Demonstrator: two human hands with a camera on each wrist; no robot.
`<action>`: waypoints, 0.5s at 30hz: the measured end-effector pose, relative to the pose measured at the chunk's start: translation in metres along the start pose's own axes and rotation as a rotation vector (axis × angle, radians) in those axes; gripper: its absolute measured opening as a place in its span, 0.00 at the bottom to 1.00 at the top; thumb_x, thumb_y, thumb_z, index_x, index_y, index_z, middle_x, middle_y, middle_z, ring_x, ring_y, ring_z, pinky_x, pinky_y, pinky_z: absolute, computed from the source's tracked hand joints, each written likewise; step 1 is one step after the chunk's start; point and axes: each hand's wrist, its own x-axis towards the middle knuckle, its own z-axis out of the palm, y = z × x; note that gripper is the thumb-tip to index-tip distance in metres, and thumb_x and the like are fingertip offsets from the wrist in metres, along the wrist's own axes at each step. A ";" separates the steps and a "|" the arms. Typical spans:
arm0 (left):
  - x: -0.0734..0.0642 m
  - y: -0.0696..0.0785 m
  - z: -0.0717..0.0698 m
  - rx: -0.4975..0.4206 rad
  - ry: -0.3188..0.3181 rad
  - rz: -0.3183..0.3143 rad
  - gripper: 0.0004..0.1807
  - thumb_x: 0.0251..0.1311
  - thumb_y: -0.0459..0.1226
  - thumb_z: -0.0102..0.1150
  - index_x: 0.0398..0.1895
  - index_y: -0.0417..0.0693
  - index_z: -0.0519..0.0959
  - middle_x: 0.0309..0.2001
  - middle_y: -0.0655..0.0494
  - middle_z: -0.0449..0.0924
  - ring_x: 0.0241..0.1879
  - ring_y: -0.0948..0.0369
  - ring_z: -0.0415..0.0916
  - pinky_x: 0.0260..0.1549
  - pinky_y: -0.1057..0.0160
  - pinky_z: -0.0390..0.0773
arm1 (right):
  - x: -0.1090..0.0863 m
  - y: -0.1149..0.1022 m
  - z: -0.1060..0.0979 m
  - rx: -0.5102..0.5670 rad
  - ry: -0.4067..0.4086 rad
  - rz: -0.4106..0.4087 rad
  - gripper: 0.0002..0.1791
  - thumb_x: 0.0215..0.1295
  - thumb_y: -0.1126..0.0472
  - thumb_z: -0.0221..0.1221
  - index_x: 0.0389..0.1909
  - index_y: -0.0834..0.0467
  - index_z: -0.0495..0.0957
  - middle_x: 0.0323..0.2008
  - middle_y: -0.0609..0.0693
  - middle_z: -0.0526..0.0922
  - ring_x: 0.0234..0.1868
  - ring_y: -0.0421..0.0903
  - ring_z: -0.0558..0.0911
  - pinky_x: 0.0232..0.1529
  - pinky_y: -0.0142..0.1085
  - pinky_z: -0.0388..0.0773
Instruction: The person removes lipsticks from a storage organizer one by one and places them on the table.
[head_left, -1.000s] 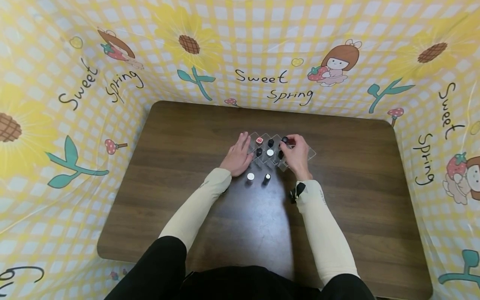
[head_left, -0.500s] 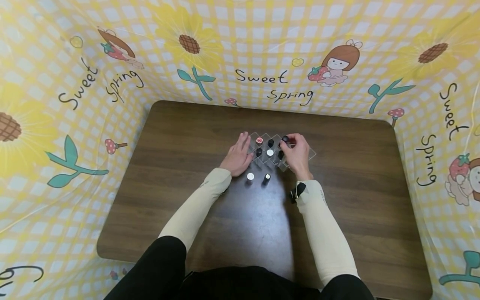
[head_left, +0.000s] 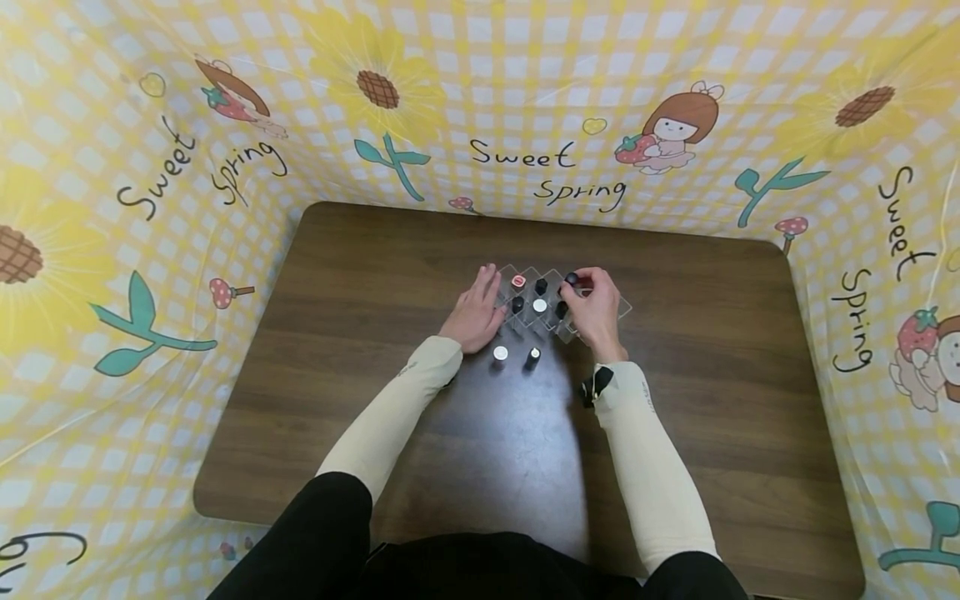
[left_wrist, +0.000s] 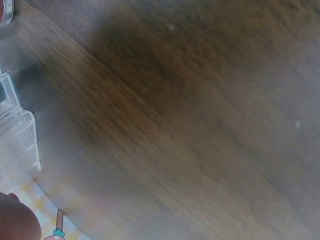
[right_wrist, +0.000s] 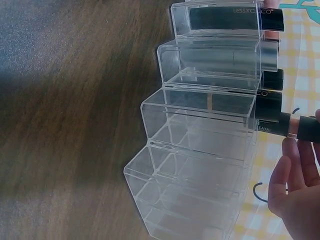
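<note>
A clear acrylic lipstick organizer (right_wrist: pixel 195 180) with zigzag compartments stands on the table, holding several upright lipsticks. My right hand (head_left: pixel 596 310) pinches a black lipstick (right_wrist: pixel 308 129) with a pinkish band at the organizer's top; how deep it sits in a compartment is hidden. My left hand (head_left: pixel 474 315) rests at the organizer's left side, its fingers extended. Inside are a red-topped lipstick (head_left: pixel 518 282), a white-topped one (head_left: pixel 539 306) and several black ones. In front, a white-topped tube (head_left: pixel 500 357) and a black lipstick (head_left: pixel 532 358) stand on the table.
The brown wooden table (head_left: pixel 337 392) has a yellow checked cloth (head_left: pixel 480 92) with printed flowers and figures hanging around its back and sides. In the right wrist view, the organizer's nearer compartments show no tubes.
Almost nothing moves. My right hand shifts very slightly to the right while keeping its pinch on the black lipstick. The left hand stays in place.
</note>
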 end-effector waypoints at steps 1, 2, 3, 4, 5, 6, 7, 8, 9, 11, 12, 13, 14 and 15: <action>0.000 0.000 0.000 0.001 -0.002 -0.002 0.37 0.72 0.50 0.34 0.77 0.42 0.42 0.79 0.51 0.31 0.78 0.55 0.29 0.72 0.49 0.54 | 0.000 0.000 0.000 0.000 0.000 -0.001 0.13 0.57 0.62 0.63 0.41 0.63 0.77 0.41 0.59 0.82 0.42 0.54 0.81 0.42 0.38 0.76; 0.000 0.000 0.000 0.003 -0.003 -0.002 0.37 0.72 0.50 0.34 0.77 0.42 0.42 0.79 0.51 0.31 0.78 0.55 0.29 0.72 0.49 0.54 | 0.000 0.000 0.000 0.001 0.001 -0.003 0.13 0.57 0.62 0.63 0.41 0.63 0.77 0.40 0.59 0.82 0.42 0.54 0.81 0.43 0.38 0.76; 0.000 0.000 0.000 0.007 -0.004 -0.003 0.37 0.72 0.50 0.33 0.77 0.43 0.41 0.79 0.51 0.31 0.78 0.55 0.29 0.72 0.50 0.54 | 0.000 -0.001 0.000 0.002 0.002 -0.005 0.13 0.56 0.62 0.64 0.41 0.63 0.77 0.40 0.59 0.82 0.42 0.54 0.81 0.43 0.38 0.76; -0.001 0.000 -0.001 0.010 -0.006 -0.004 0.37 0.72 0.50 0.33 0.77 0.43 0.41 0.79 0.51 0.31 0.78 0.55 0.29 0.72 0.50 0.54 | 0.001 -0.001 0.000 0.003 0.003 -0.005 0.13 0.56 0.63 0.64 0.41 0.63 0.77 0.40 0.58 0.82 0.42 0.54 0.81 0.42 0.37 0.76; -0.001 0.000 -0.001 0.014 -0.006 -0.005 0.37 0.72 0.50 0.33 0.77 0.43 0.41 0.79 0.51 0.31 0.78 0.55 0.29 0.72 0.50 0.54 | 0.001 -0.002 0.000 0.007 0.003 -0.005 0.13 0.56 0.63 0.64 0.41 0.63 0.77 0.40 0.58 0.82 0.42 0.54 0.81 0.42 0.37 0.76; -0.001 0.000 -0.001 0.018 -0.007 -0.007 0.37 0.73 0.51 0.33 0.78 0.43 0.41 0.79 0.52 0.31 0.78 0.55 0.29 0.72 0.50 0.54 | 0.001 -0.002 0.000 0.009 0.005 -0.005 0.12 0.56 0.63 0.63 0.41 0.63 0.77 0.40 0.58 0.82 0.42 0.53 0.81 0.42 0.37 0.76; -0.001 0.001 -0.002 0.022 -0.009 -0.009 0.37 0.73 0.51 0.33 0.78 0.43 0.41 0.79 0.52 0.30 0.78 0.55 0.29 0.72 0.50 0.54 | 0.001 -0.003 0.000 0.013 0.005 -0.004 0.12 0.56 0.63 0.63 0.41 0.63 0.77 0.40 0.58 0.82 0.42 0.53 0.81 0.42 0.36 0.76; -0.001 0.001 -0.003 0.027 -0.008 -0.010 0.37 0.73 0.51 0.32 0.78 0.43 0.41 0.79 0.52 0.31 0.78 0.55 0.29 0.72 0.50 0.54 | 0.001 -0.003 0.000 0.014 0.006 -0.002 0.12 0.56 0.64 0.63 0.41 0.63 0.77 0.40 0.58 0.82 0.42 0.53 0.81 0.42 0.36 0.76; -0.001 0.002 -0.003 0.033 -0.009 -0.011 0.37 0.73 0.51 0.32 0.78 0.43 0.41 0.79 0.52 0.31 0.78 0.55 0.30 0.72 0.50 0.54 | 0.001 -0.004 -0.001 0.016 0.006 -0.001 0.12 0.56 0.64 0.63 0.41 0.63 0.77 0.40 0.58 0.82 0.42 0.53 0.81 0.42 0.35 0.76; -0.001 0.003 -0.004 0.043 -0.009 -0.015 0.37 0.73 0.52 0.31 0.78 0.44 0.41 0.79 0.52 0.31 0.78 0.55 0.30 0.72 0.50 0.54 | 0.001 -0.005 -0.001 0.017 0.006 -0.001 0.12 0.56 0.64 0.63 0.41 0.63 0.77 0.40 0.58 0.82 0.42 0.52 0.81 0.42 0.34 0.76; -0.001 0.003 -0.004 0.047 -0.011 -0.018 0.37 0.73 0.53 0.30 0.78 0.44 0.41 0.79 0.52 0.31 0.78 0.55 0.30 0.72 0.50 0.54 | 0.001 -0.005 -0.001 0.015 0.006 -0.002 0.12 0.56 0.64 0.63 0.41 0.63 0.77 0.40 0.58 0.82 0.42 0.52 0.82 0.41 0.34 0.76; -0.001 0.004 -0.004 0.055 -0.012 -0.020 0.37 0.73 0.53 0.30 0.78 0.44 0.41 0.79 0.52 0.32 0.78 0.55 0.30 0.72 0.50 0.54 | 0.002 -0.006 -0.002 0.016 0.005 -0.003 0.12 0.56 0.64 0.63 0.41 0.63 0.77 0.40 0.58 0.82 0.42 0.52 0.81 0.41 0.33 0.76; -0.001 0.004 -0.004 0.060 -0.010 -0.022 0.37 0.73 0.53 0.29 0.78 0.44 0.42 0.79 0.51 0.32 0.78 0.55 0.30 0.72 0.50 0.54 | 0.002 -0.006 -0.002 0.012 0.006 -0.006 0.12 0.56 0.64 0.63 0.41 0.63 0.77 0.40 0.58 0.82 0.42 0.52 0.82 0.41 0.33 0.76; -0.002 0.005 -0.004 0.066 -0.009 -0.022 0.37 0.73 0.54 0.29 0.78 0.44 0.42 0.79 0.51 0.32 0.78 0.55 0.30 0.72 0.50 0.54 | 0.002 -0.007 -0.002 0.011 0.006 -0.010 0.12 0.56 0.64 0.63 0.41 0.63 0.77 0.40 0.57 0.82 0.41 0.52 0.82 0.41 0.34 0.76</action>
